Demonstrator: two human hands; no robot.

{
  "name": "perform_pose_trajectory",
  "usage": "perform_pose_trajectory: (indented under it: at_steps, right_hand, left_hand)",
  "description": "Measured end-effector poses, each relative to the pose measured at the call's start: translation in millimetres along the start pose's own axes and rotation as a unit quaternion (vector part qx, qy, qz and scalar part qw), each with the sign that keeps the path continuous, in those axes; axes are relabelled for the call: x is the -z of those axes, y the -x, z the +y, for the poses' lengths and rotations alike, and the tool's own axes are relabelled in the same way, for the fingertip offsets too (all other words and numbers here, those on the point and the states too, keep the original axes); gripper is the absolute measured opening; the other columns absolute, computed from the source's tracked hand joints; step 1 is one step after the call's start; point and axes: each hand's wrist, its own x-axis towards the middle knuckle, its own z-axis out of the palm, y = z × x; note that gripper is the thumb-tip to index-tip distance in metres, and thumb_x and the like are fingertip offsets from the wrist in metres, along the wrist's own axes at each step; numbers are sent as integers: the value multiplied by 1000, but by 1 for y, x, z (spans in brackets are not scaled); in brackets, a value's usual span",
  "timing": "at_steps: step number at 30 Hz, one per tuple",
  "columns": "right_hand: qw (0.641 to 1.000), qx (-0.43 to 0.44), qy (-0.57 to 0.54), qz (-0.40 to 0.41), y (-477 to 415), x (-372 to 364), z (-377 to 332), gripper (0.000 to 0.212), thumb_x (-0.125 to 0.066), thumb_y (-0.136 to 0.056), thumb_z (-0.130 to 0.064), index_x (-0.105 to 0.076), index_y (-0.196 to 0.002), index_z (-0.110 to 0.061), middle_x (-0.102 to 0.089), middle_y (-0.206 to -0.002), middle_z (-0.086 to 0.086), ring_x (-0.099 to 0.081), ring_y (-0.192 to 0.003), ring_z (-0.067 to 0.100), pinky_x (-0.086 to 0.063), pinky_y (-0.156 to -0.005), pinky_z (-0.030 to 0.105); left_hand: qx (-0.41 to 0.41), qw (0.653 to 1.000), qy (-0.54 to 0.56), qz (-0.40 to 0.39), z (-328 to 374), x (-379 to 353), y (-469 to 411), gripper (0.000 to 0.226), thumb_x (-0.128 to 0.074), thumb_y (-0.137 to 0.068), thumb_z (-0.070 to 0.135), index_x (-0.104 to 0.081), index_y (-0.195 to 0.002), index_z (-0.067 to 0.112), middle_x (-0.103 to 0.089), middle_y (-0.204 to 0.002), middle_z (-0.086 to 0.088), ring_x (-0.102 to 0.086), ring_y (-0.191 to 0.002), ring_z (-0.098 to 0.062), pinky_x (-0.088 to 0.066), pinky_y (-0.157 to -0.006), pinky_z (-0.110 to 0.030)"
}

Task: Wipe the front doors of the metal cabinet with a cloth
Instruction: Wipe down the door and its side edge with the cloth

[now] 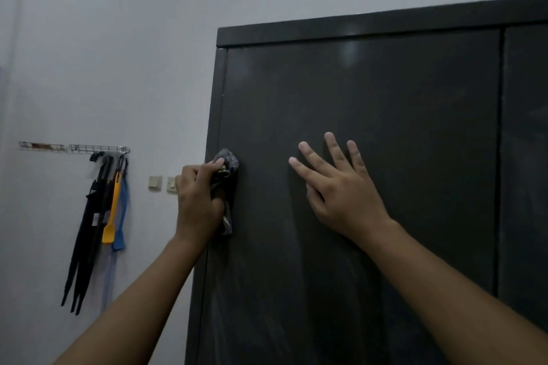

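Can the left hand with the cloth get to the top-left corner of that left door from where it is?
Probably yes. The left hand presses the cloth on the left door near its left edge; bare panel lies above, nothing in the way.

My left hand [197,201] hides much of the cloth [228,167]. Right of my right hand [341,192], the second door [525,157] runs off-frame (bottom too).

Left hand [197,201] clenched on grey cloth [227,187], pressing it against left edge of dark cabinet [385,127] door. Right hand [338,187] flat on same door, fingers spread, mid-panel.
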Motion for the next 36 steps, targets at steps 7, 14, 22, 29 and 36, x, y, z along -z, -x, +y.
perform_pose_trajectory:
  at_steps: [7, 14, 22, 29, 36]
  right_hand:
    - [999, -37, -19, -13, 1, -1, -11, 62, -36, -92, -46, -32, -154, -39, -19, -165, -12, 0, -155, 24, 9, -123, 51]
    - [999, -43, -4, -10, -1, -4, -19, 58, -43, -99, -43, -30, -155, -38, -19, -165, -10, 0, -155, 27, 9, -121, 57]
    - [998, -51, -22, 1, -2, -5, -22, 56, -45, -99, -34, -33, -154, -38, -21, -165, -10, -2, -155, 26, 10, -121, 56]
    - [998, -50, -22, 4, -1, -6, -23, 56, -46, -99, -32, -34, -154, -36, -22, -164, -9, -5, -155, 26, 6, -121, 57]
    - [998, -53, -28, -5, -1, -3, -24, 57, -47, -98, -32, -34, -153, -36, -22, -164, -9, -4, -155, 25, 9, -120, 55]
  left_hand:
    - [37, 998, 52, -23, -21, 3, 74, 63, -65, -71, -19, -51, -114, 24, -44, -99, -8, -43, -93, -20, -33, -77, -18]
    - [16, 996, 51, -67, -36, 20, 70, 40, -65, -77, -16, -56, -107, 9, -45, -98, -4, -47, -89, -20, -44, -73, -26]
    - [90, 993, 69, 44, -11, -6, 9, 28, -61, -88, 5, -50, -114, 10, -44, -104, -10, -47, -94, -24, -42, -77, -31]
    - [-48, 990, 100, -87, -48, 14, 81, 51, -69, -75, -10, -54, -112, 22, -47, -94, -10, -45, -86, -21, -35, -79, -8]
    - [-26, 991, 100, -88, -39, 17, 31, 28, -68, -81, -4, -59, -104, 9, -51, -97, -8, -52, -88, -26, -49, -77, -38]
